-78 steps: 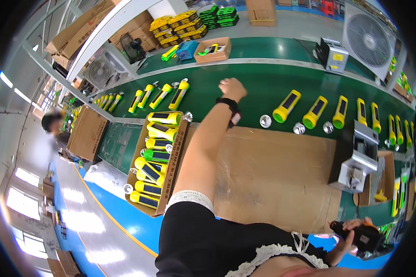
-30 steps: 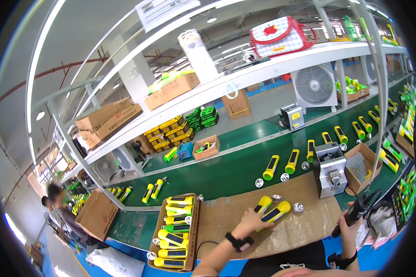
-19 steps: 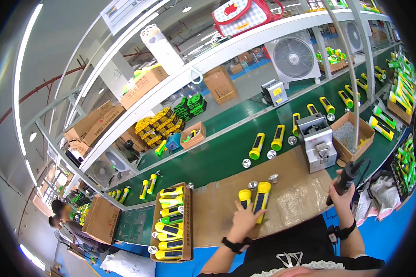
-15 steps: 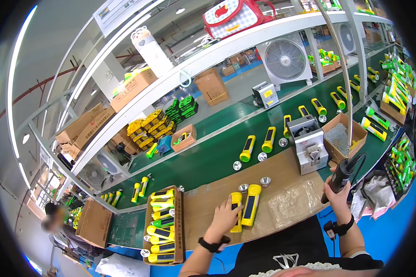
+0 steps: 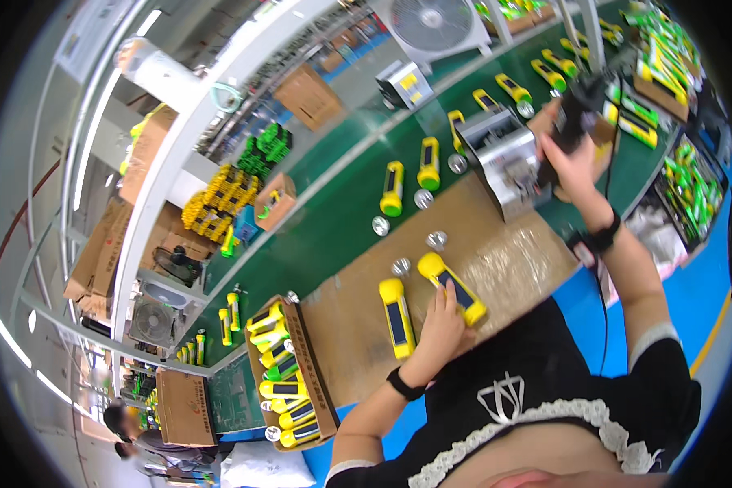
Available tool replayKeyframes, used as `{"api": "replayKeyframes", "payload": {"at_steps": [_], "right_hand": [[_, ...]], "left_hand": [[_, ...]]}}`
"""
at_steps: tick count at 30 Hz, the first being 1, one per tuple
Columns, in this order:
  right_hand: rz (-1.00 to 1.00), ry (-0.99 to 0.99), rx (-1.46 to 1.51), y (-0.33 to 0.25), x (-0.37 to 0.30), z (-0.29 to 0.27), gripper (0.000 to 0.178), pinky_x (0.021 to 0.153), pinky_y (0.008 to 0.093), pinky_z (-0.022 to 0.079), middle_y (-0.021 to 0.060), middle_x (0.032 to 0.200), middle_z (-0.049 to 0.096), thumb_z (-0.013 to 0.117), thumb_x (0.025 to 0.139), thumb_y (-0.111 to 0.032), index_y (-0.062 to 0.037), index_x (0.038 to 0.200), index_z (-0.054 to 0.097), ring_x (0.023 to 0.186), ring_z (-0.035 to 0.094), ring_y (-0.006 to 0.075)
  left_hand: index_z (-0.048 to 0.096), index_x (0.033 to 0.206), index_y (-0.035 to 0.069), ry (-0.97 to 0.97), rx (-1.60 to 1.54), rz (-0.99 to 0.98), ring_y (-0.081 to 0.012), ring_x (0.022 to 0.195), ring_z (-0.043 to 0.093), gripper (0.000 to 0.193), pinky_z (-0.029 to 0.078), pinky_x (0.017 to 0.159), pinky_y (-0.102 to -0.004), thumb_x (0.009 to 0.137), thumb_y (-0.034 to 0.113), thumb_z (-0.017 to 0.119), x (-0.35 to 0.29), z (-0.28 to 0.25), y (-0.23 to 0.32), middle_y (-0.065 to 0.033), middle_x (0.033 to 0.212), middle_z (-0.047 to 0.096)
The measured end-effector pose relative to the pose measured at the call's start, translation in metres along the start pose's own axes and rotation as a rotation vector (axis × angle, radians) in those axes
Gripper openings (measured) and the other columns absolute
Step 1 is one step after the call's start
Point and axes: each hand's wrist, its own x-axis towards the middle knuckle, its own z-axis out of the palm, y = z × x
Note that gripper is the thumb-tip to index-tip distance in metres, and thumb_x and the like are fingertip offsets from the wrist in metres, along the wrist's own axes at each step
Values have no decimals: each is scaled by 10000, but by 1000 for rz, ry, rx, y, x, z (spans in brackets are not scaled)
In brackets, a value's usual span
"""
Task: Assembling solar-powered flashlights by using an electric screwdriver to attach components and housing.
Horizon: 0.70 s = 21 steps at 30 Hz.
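My left hand (image 5: 442, 325) rests on the lower part of a yellow flashlight (image 5: 436, 267) with a dark panel, its fingers across the body. To its left lies a second yellow flashlight (image 5: 397, 315), apart from the hand. Above the pair sit two silver reflector cups, one (image 5: 401, 267) at the left and another (image 5: 437, 239) at the right. My right hand (image 5: 573, 167) is wrapped round a black electric screwdriver (image 5: 577, 114), slightly blurred. The screwdriver's lower end is beside a grey metal screw feeder (image 5: 504, 163); its tip is hard to make out.
A cardboard box (image 5: 325, 415) of flashlights stands at the left of the brown cardboard mat (image 5: 342, 317). More flashlights and reflectors line the green bench (image 5: 325, 244). At the right are a crate (image 5: 691, 191) of green parts and a hanging cable (image 5: 607, 285).
My left hand has moved from the left flashlight to the right one, which is now turned. My right hand has carried the screwdriver up to the screw feeder. The view has tilted.
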Motion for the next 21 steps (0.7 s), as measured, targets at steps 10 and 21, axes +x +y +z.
{"api": "replayKeyframes", "payload": {"at_steps": [10,21], "right_hand": [[-36,-72,-62,26,12,27,336,601,246,480,31,771,607,702,763,-68,-21,1045,525,638,579,89],[196,-172,-23,-23,1,30,347,477,241,414,28,604,557,666,775,-115,6,1068,526,487,520,99]], "left_hand": [[537,1164,89,331,-293,-53,-312,1067,489,534,379,918,-431,679,197,732,26,-15,24,-177,1239,474],[572,1107,85,356,-208,-215,-283,814,483,522,371,712,-385,698,380,702,26,14,48,-117,851,499]]}}
